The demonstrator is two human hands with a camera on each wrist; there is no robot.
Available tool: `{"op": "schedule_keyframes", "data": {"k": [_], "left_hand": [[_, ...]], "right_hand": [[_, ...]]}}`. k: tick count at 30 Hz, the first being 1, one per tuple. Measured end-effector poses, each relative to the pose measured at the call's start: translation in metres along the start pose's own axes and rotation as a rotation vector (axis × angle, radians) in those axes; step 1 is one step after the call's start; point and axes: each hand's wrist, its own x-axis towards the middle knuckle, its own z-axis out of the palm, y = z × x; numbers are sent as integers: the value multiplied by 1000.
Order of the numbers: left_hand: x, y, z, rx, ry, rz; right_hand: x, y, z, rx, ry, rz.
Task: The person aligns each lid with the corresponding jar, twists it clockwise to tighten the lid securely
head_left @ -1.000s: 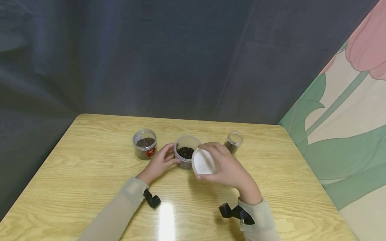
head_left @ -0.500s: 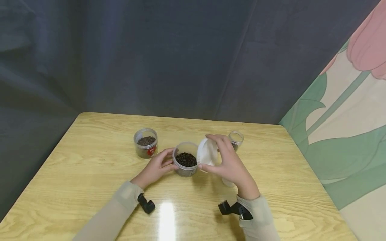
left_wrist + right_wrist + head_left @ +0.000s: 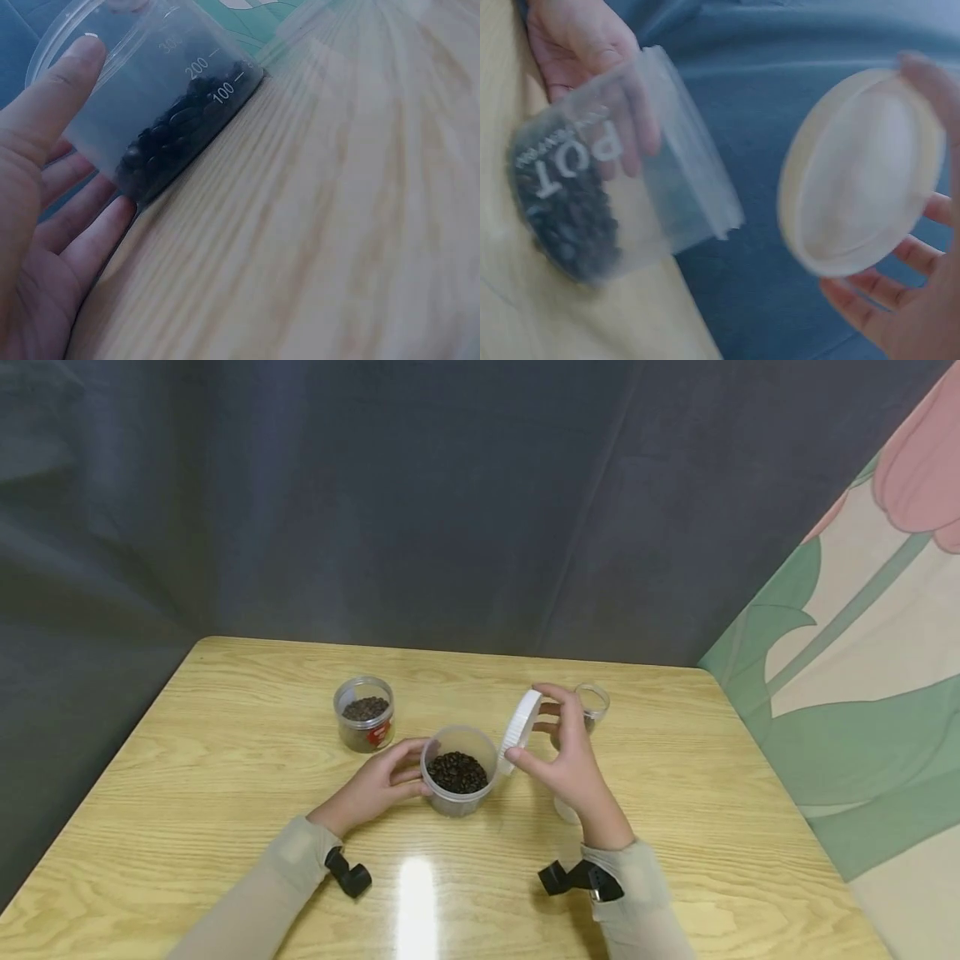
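Translucent plastic cup [image 3: 459,772] of dark beans, mid-desk toward the near edge, steadied by left hand [image 3: 375,785] with fingers curved round its wall; white lid [image 3: 521,729] off, pinched on edge in right hand [image 3: 573,760] beside the rim, not yet seated.

The clear cup of coffee beans [image 3: 176,112] carried measuring marks reading 100, 200 and 300, and large white letters "POT".

3 bean jars [image 3: 459,772], 1 lid [image 3: 521,729], 2 hands [image 3: 371,787].
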Motion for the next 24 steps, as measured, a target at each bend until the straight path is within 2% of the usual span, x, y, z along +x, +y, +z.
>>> {"op": "schedule_keyframes", "data": {"k": [3,7,14,24], "left_hand": [[0,1,1,-21,-21,-5],[0,3,1,-43,-30,-17],[0,3,0,-71,-59,-46],[1,1,-1,-56,-71,-43]], "right_hand": [[-2,7,5,122,20,-12],[-4,11,12,193,57,-37],[-6,16,18,228,107,-104],[-10,24,28,256,68,-165]]}}
